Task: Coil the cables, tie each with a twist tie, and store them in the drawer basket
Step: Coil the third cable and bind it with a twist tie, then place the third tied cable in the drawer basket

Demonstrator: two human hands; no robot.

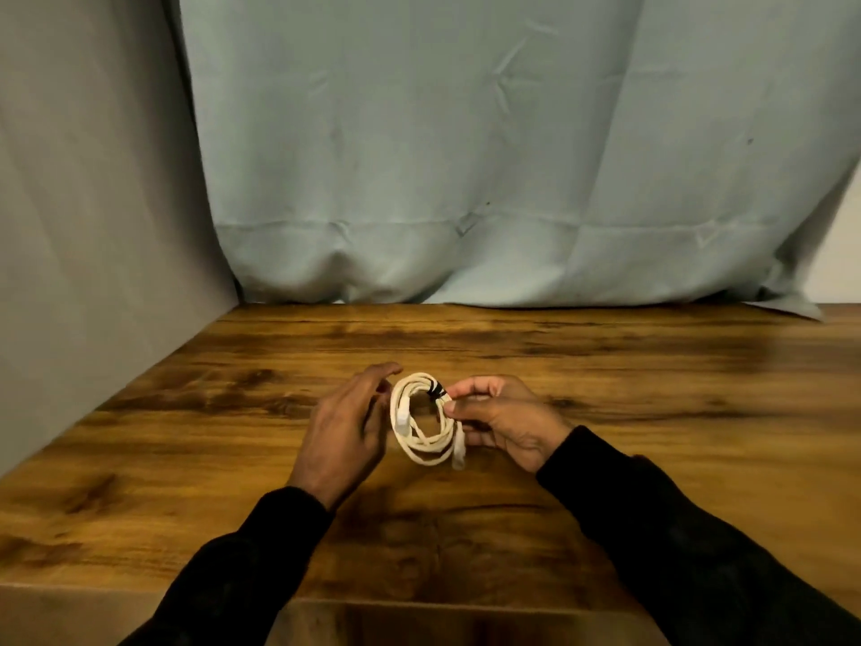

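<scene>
A white cable (421, 440) is wound into a small coil, held upright just above the wooden table (652, 389). A black twist tie (436, 390) wraps the coil at its upper right. My right hand (501, 419) pinches the coil at the tie between thumb and fingertips. My left hand (347, 426) hovers just left of the coil, fingers straight and relaxed, holding nothing. One white plug hangs at the coil's lower right. The drawer basket is out of view.
A pale blue cloth (466, 156) hangs behind the table and a grey panel (93, 202) stands along its left side. The table's front edge (419, 601) runs below my black sleeves.
</scene>
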